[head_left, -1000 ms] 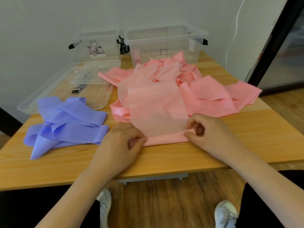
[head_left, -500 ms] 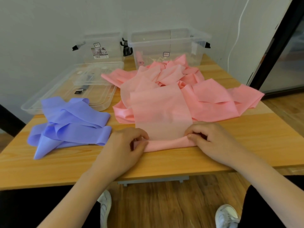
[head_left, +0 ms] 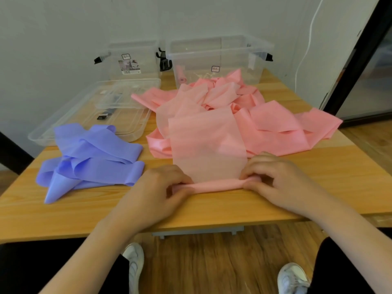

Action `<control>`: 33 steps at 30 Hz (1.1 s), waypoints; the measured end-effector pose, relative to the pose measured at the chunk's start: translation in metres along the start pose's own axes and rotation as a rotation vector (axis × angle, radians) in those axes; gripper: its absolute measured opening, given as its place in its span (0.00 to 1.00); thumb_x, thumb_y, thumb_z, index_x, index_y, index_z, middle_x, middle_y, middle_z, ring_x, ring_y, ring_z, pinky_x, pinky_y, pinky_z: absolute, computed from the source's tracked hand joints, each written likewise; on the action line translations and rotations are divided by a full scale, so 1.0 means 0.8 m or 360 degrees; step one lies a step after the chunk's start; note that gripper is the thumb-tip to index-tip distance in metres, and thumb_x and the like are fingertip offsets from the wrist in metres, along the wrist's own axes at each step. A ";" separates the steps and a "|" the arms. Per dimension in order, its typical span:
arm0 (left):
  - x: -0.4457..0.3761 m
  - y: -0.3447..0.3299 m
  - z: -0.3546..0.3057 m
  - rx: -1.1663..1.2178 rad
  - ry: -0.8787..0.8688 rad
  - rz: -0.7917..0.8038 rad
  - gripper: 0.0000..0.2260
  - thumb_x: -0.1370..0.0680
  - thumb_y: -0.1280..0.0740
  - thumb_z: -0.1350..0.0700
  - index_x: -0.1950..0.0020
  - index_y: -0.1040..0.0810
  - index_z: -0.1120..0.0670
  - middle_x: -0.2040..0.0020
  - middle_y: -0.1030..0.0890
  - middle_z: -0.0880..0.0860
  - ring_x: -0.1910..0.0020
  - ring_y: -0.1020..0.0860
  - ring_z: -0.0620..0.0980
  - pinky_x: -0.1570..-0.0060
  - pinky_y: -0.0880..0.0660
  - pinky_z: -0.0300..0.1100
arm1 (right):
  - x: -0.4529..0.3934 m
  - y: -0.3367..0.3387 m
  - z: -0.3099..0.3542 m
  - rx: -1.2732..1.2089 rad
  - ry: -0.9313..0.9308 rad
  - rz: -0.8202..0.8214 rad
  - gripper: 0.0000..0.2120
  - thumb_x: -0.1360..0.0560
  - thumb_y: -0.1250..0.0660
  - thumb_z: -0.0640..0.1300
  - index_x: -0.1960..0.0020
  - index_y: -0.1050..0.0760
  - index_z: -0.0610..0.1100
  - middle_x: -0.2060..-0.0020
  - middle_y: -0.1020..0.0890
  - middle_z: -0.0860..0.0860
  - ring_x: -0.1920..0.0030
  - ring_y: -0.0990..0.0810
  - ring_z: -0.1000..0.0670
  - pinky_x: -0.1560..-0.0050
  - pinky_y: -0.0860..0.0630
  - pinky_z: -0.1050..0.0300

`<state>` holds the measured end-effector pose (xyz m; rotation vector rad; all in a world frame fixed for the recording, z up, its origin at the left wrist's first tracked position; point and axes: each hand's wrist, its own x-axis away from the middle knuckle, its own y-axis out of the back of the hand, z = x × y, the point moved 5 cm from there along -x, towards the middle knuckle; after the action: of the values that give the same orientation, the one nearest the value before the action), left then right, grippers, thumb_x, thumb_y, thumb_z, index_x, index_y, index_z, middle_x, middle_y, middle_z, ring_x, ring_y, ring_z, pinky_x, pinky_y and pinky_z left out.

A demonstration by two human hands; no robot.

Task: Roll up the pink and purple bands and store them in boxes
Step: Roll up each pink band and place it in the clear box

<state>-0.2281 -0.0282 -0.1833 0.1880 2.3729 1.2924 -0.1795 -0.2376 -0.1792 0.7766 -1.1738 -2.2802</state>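
A long pink band (head_left: 209, 145) lies flat toward me from a crumpled pink heap (head_left: 265, 122) in the middle of the wooden table (head_left: 318, 187). Its near end is a thin roll (head_left: 216, 185). My left hand (head_left: 157, 194) pinches the roll's left end and my right hand (head_left: 275, 179) pinches its right end. A purple band pile (head_left: 93, 160) sits at the left. Two clear boxes stand at the back: the left box (head_left: 133, 58) and the right box (head_left: 218, 58), which holds a small pink roll (head_left: 181, 74).
Clear box lids (head_left: 101, 107) lie behind the purple pile. A white wall is close behind the boxes, with a white cable (head_left: 307, 49) hanging at right. A dark door frame (head_left: 356, 60) stands at far right. My legs and white shoes (head_left: 133, 264) are under the table's near edge.
The roll at the band's near end has grown a little thicker as both hands turned it away from me. The view has shifted slightly downward.
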 end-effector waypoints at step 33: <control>0.000 -0.002 -0.004 -0.0101 -0.0053 -0.0005 0.16 0.28 0.38 0.43 0.53 0.17 0.51 0.56 0.23 0.42 0.56 0.28 0.39 0.55 0.31 0.30 | -0.002 -0.002 -0.004 0.0012 -0.0057 -0.0033 0.09 0.34 0.26 0.52 0.61 0.25 0.52 0.61 0.25 0.60 0.55 0.28 0.59 0.54 0.33 0.69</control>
<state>-0.2291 -0.0317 -0.1828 0.1852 2.2998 1.3505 -0.1762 -0.2374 -0.1815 0.7568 -1.1967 -2.3170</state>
